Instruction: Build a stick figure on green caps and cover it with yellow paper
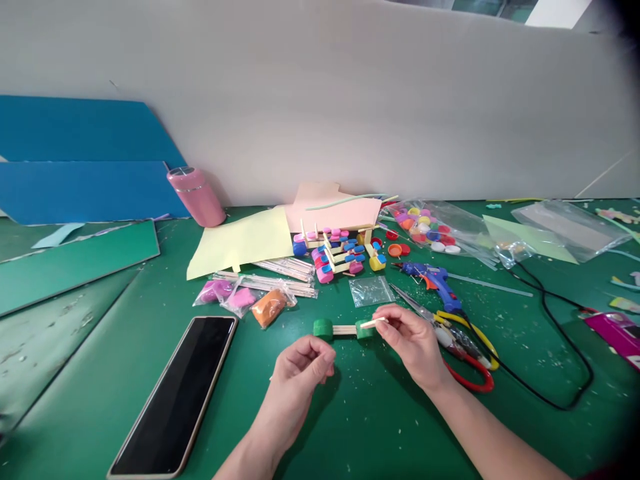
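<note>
My right hand (407,337) pinches a short pale wooden stick (371,324) between thumb and fingertips. The stick lies over the right end of a small piece made of two green bottle caps (323,329) joined by thin wooden sticks (344,330). This piece lies on the green tabletop just beyond my hands. My left hand (303,373) is closed, with thumb against curled fingers, close below the left green cap. A tiny pale tip shows at its outer side; what its fingers hold, if anything, is hidden.
Colourful cap-and-stick pieces (340,257) stand behind, near bagged clay (270,307) and wooden sticks (280,285). A phone (175,397) lies left. Right are a blue glue gun (433,280), scissors (483,380) and a black cable (583,390). A pink bottle (197,197) leans at the wall.
</note>
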`<move>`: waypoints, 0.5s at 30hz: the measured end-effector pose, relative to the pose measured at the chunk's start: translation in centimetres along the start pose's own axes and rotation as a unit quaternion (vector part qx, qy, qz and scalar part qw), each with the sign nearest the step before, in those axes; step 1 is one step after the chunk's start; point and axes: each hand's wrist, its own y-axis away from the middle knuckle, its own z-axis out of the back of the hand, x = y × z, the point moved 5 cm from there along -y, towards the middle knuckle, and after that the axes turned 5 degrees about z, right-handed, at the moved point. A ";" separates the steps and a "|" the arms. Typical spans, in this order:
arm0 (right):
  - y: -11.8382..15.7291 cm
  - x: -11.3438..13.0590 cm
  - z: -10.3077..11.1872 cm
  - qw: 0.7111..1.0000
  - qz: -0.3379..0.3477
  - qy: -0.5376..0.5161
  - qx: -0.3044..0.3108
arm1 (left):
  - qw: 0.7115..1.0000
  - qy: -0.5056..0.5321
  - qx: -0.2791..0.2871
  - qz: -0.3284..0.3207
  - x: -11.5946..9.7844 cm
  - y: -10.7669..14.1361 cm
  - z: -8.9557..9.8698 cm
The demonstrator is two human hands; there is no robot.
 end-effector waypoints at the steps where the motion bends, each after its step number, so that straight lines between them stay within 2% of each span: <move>1: 0.0 0.0 -0.1 1.000 -0.014 -0.010 0.008 | 0.999 -0.034 -0.023 -0.023 -0.4 0.1 0.0; 4: 0.1 0.4 -0.7 0.999 -0.027 -0.018 0.032 | 0.971 -0.189 -0.072 -0.129 -1.8 0.6 -0.7; 7: 0.4 0.8 -1.5 0.996 -0.048 -0.031 0.069 | 0.933 -0.296 -0.074 -0.191 -2.4 0.8 -2.0; 11: 0.7 0.9 -2.1 0.992 -0.051 -0.032 0.111 | 0.926 -0.335 -0.059 -0.163 -2.0 0.5 -2.8; 15: 1.0 0.7 -2.1 0.990 -0.047 -0.045 0.128 | 0.960 -0.266 -0.044 -0.079 -1.1 0.0 -2.6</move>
